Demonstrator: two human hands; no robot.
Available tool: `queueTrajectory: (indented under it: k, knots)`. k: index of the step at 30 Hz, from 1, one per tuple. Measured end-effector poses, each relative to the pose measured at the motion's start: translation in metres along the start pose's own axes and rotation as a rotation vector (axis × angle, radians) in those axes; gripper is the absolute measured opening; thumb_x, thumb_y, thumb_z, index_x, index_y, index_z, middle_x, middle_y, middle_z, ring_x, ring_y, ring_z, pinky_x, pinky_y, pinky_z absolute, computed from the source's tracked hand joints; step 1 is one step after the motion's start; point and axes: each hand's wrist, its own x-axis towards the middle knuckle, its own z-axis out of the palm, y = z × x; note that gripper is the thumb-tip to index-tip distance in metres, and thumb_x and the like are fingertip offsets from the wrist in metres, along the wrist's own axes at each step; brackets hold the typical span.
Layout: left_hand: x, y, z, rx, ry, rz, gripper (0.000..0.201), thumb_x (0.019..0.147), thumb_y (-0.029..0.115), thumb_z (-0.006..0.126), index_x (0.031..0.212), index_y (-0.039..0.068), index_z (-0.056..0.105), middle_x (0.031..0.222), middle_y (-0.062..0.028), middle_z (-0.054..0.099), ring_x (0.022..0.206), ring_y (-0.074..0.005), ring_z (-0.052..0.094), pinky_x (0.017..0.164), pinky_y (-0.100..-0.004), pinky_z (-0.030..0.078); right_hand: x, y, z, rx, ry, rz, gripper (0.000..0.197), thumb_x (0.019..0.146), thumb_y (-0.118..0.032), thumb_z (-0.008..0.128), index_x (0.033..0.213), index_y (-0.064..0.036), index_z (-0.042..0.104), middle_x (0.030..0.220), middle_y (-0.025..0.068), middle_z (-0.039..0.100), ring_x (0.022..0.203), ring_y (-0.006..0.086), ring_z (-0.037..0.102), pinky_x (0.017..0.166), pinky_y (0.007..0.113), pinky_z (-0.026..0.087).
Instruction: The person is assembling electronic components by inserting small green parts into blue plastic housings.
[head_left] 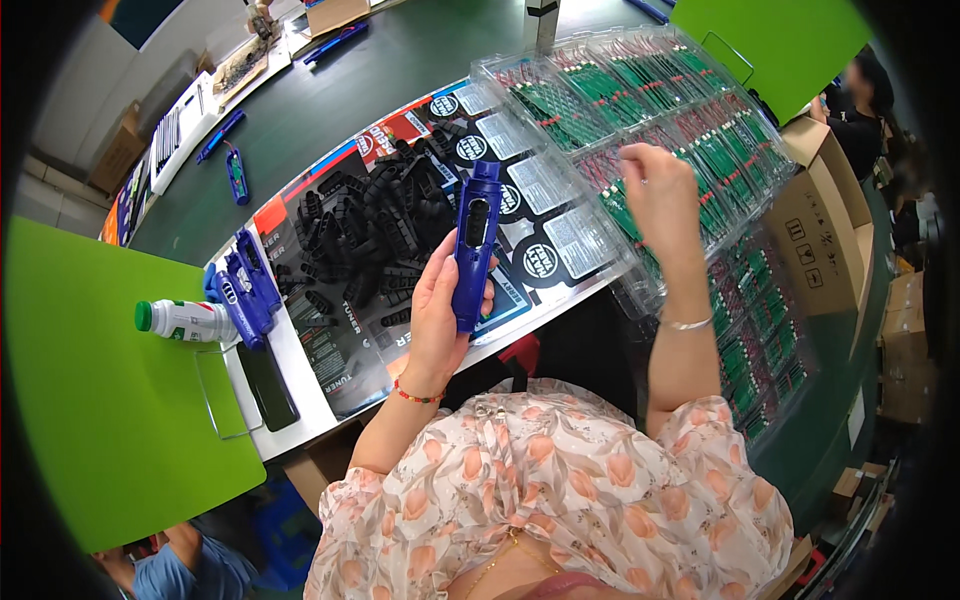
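My left hand (436, 305) is wrapped round a blue plastic housing (470, 285), held upright over the printed sheet. An oval opening in its upper half faces up, with something dark inside. My right hand (662, 205) hovers above clear plastic trays (585, 160) filled with rows of green circuit boards (628, 90) with red wires. Its fingers are bent and pressed together; whatever they may pinch is too small or hidden to name. Just left of the housing lies a heap of small black plastic parts (375, 215).
More blue housings (248, 290) lie at the left beside a white bottle with a green cap (185, 320) and a dark phone (266, 385). Green panels (120, 420) flank the bench. At the right stand a cardboard box (815, 240) and another tray of boards (760, 330).
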Motion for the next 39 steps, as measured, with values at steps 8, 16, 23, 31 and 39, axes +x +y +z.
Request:
queueTrajectory:
  k: [8,16,23,31,39]
  knots:
    - [-0.003,-0.005,-0.002,-0.135,-0.046,-0.096,0.048,0.102,0.023,0.045,0.145,0.005,0.036,0.107,-0.0184,0.061,0.074,-0.0160,0.057,0.059,-0.0249,0.048,0.003,0.055,0.029,-0.435,-0.223,-0.072,0.007,0.081,-0.008,0.061,0.079,-0.0036,0.066,0.090,0.0148,0.066,0.081,0.0352,0.068,0.069,0.044,0.055]
    - [-0.008,0.000,-0.010,-0.284,-0.048,-0.168,0.047,0.102,0.022,0.045,0.145,0.006,0.035,0.106,-0.0172,0.060,0.075,-0.0161,0.056,0.058,-0.0238,0.048,0.000,0.028,0.020,-0.334,-0.261,0.104,0.017,0.074,-0.015,0.074,0.086,-0.0077,0.066,0.088,0.0136,0.068,0.082,0.0320,0.068,0.068,0.043,0.054]
    - [-0.010,-0.002,-0.009,-0.198,-0.046,-0.119,0.049,0.102,0.022,0.044,0.146,0.006,0.033,0.107,-0.0173,0.062,0.075,-0.0156,0.057,0.059,-0.0244,0.049,0.007,0.042,0.011,-0.120,-0.311,0.121,0.023,0.071,-0.019,0.078,0.089,-0.0080,0.069,0.087,0.0122,0.070,0.079,0.0275,0.068,0.070,0.038,0.054]
    - [-0.010,-0.003,-0.007,-0.162,-0.036,-0.121,0.049,0.103,0.022,0.044,0.146,0.004,0.033,0.107,-0.0176,0.062,0.075,-0.0153,0.058,0.060,-0.0244,0.049,0.013,0.059,-0.004,0.068,-0.133,0.104,0.021,0.075,-0.014,0.075,0.093,-0.0055,0.072,0.078,0.0105,0.070,0.070,0.0225,0.067,0.068,0.034,0.053]
    - [-0.008,-0.004,-0.010,-0.093,-0.003,-0.062,0.052,0.102,0.023,0.044,0.149,0.005,0.030,0.110,-0.0173,0.062,0.078,-0.0152,0.059,0.065,-0.0261,0.051,0.006,-0.024,-0.047,0.796,0.366,0.099,0.027,0.084,-0.001,0.070,0.111,-0.0022,0.069,0.081,0.0015,0.065,0.068,0.0053,0.058,0.058,0.019,0.046]
